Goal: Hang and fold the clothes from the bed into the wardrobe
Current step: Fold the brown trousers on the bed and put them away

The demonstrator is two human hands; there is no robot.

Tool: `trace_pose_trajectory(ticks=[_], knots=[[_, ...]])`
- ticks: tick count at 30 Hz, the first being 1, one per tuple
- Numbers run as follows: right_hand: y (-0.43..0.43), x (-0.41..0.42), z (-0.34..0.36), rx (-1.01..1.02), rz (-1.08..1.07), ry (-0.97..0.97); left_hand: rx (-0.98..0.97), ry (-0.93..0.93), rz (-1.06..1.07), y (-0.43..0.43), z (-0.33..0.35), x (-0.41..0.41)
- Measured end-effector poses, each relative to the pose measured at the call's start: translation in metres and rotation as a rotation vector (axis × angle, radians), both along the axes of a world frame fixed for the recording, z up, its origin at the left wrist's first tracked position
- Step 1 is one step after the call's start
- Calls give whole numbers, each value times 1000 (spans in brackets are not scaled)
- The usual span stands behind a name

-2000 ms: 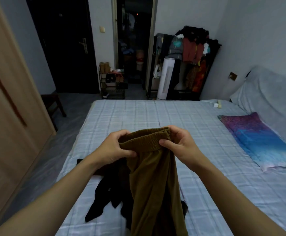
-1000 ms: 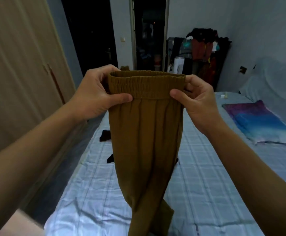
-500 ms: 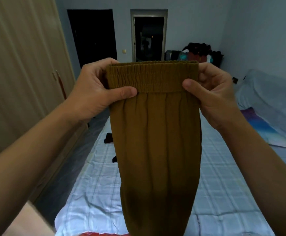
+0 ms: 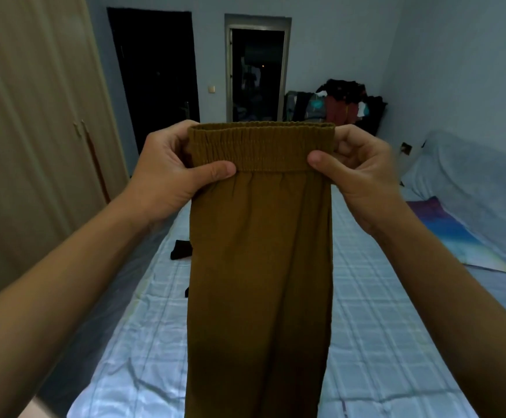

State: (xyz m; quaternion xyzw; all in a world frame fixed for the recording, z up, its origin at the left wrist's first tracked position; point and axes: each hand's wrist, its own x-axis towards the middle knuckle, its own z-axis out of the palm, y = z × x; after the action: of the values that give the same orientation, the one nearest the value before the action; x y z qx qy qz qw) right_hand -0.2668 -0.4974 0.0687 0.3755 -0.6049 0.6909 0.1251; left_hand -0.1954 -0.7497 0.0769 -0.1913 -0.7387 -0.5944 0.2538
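Note:
Brown trousers (image 4: 260, 267) with an elastic waistband hang in front of me, above the bed (image 4: 372, 327). My left hand (image 4: 170, 167) grips the left end of the waistband, thumb in front. At the right end my right hand (image 4: 357, 170) pinches it the same way. The legs drop straight down past the bottom edge of the view. A dark garment (image 4: 180, 250) lies on the checked sheet behind the trousers, mostly hidden. The wardrobe (image 4: 34, 146) with shut beige doors stands along the left.
A narrow strip of floor (image 4: 73, 357) runs between bed and wardrobe. A colourful pillow (image 4: 444, 224) lies at the right of the bed. A rack piled with clothes (image 4: 339, 107) stands at the far wall beside an open dark doorway (image 4: 257, 73).
I have lifted the trousers from the pile on the bed up to chest height and stretched the waistband wide between both hands. My view rose with them.

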Motion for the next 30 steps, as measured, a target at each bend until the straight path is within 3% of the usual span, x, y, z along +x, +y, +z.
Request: trace_pose_trajectory(ticks=[7, 16, 24, 30], knots=[[-13, -142, -25, 4, 10, -43, -25, -47, 95, -5, -17, -123], [-47, -348, -70, 158, -78, -242, -72, -312, 230, -28, -60, -330], [-92, -493, -103, 140, -203, -327, -53, -350, 246, -69, -95, -501], [-117, -596, -167, 300, -266, -414, -108, -443, 281, -97, -169, -610]])
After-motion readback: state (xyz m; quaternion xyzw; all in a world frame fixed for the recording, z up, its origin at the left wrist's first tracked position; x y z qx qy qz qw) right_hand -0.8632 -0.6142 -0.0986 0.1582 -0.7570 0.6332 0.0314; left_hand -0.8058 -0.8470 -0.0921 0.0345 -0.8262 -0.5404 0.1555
